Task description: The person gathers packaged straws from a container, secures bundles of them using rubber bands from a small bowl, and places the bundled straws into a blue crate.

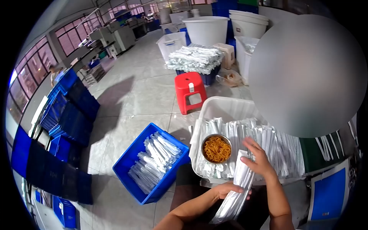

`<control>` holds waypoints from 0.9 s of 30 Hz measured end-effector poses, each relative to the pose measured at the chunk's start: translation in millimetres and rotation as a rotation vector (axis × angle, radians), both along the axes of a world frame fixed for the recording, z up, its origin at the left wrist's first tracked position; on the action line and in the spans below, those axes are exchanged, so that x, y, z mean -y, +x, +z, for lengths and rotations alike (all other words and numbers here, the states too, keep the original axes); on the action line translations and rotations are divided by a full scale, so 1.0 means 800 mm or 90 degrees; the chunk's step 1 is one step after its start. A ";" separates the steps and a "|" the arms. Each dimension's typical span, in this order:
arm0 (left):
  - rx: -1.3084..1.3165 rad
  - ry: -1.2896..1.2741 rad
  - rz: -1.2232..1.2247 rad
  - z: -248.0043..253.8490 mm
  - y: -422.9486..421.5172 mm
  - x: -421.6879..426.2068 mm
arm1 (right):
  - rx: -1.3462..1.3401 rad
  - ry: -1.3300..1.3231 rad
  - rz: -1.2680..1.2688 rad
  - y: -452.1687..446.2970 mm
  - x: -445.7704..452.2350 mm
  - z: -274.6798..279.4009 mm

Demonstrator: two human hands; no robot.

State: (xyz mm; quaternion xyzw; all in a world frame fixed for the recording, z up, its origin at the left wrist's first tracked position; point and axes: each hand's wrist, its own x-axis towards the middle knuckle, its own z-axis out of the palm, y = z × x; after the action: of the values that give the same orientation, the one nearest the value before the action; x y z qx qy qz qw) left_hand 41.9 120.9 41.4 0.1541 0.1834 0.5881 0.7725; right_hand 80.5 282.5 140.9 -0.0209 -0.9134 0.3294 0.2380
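Observation:
My left hand (229, 190) is wrapped round the middle of a bundle of long, flat silver packets (243, 173), held tilted over my lap. At the bundle's upper end is my right hand (257, 158), its fingers stretched apart and the palm side against or very near the packets; whether it touches them I cannot tell. Just left of the bundle, a round metal bowl (203, 153) holds tangled orange loops that look like rubber bands (217, 149). The bowl rests on silver packets in a large white tub (226, 102). More packets (281, 153) stand in rows there.
A blue crate (119, 173) with bundled silver packets (157, 157) sits on the floor to the left. Beyond are a red stool (190, 86) and a heap of packets (195, 57). Stacked blue crates (69, 115) line the left side. A blurred shape covers the right.

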 end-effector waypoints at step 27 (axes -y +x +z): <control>-0.140 -0.087 0.408 0.065 -0.038 0.086 | 0.129 -0.408 0.014 -0.099 0.066 -0.058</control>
State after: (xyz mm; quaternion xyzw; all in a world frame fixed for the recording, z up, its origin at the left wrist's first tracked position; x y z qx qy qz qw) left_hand 11.5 51.8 93.4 0.0989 0.3435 0.7670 0.5329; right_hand 1.4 229.4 94.6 -0.1173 -0.7823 0.5991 0.1238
